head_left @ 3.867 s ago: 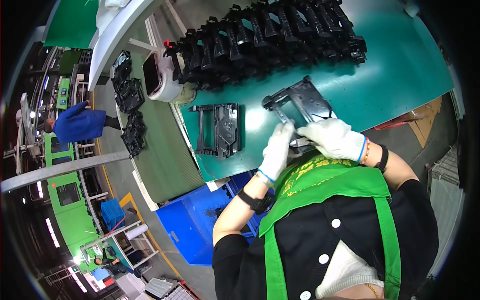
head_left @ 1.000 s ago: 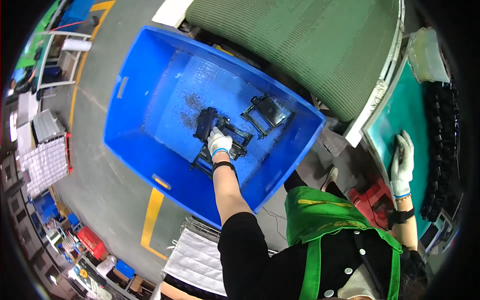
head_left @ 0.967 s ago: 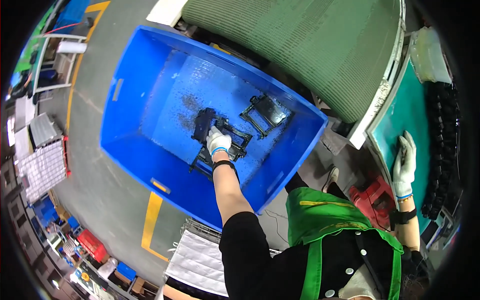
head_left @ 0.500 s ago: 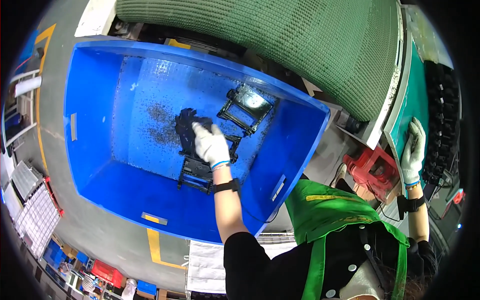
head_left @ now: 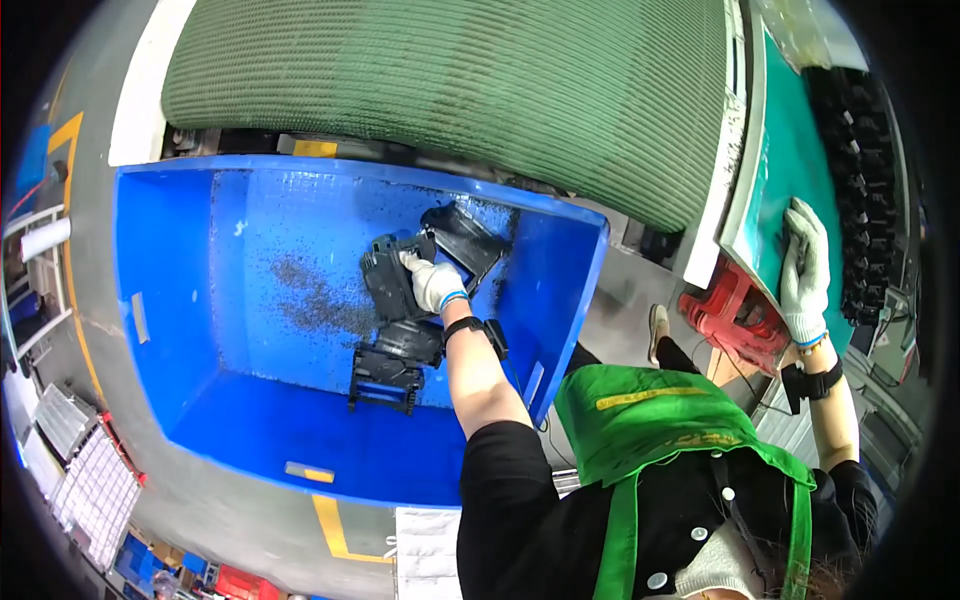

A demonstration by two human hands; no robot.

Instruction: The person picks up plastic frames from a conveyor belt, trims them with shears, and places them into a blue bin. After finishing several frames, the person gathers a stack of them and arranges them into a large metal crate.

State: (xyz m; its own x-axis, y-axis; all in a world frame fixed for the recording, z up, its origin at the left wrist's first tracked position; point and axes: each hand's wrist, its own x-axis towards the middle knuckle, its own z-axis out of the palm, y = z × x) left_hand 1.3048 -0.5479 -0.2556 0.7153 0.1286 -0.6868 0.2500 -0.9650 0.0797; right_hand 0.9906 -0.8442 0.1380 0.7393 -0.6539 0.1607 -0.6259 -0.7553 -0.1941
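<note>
My left hand (head_left: 436, 284), in a white glove, reaches into a large blue bin (head_left: 330, 172). Its fingers are closed on the edge of a black plastic frame part (head_left: 388, 285). Beside it, toward the bin's far right corner, lies another black plastic part (head_left: 470, 240). More black frame parts (head_left: 385, 375) lie nearer to me on the bin floor. My right hand (head_left: 805, 275), also gloved, rests with fingers stretched out at the edge of a green-topped table (head_left: 775, 170). I see nothing in it.
A green ribbed conveyor belt (head_left: 450, 85) runs along the bin's far side. Black parts stand in a row (head_left: 868, 200) on the table's right. Below the table is a red plastic stool (head_left: 735, 315). Small black bits (head_left: 310, 300) litter the bin floor.
The view has shifted, with the belt now lower in the picture. My left hand has moved with the black part, which now shows its broad face. My right hand stays at the table edge.
</note>
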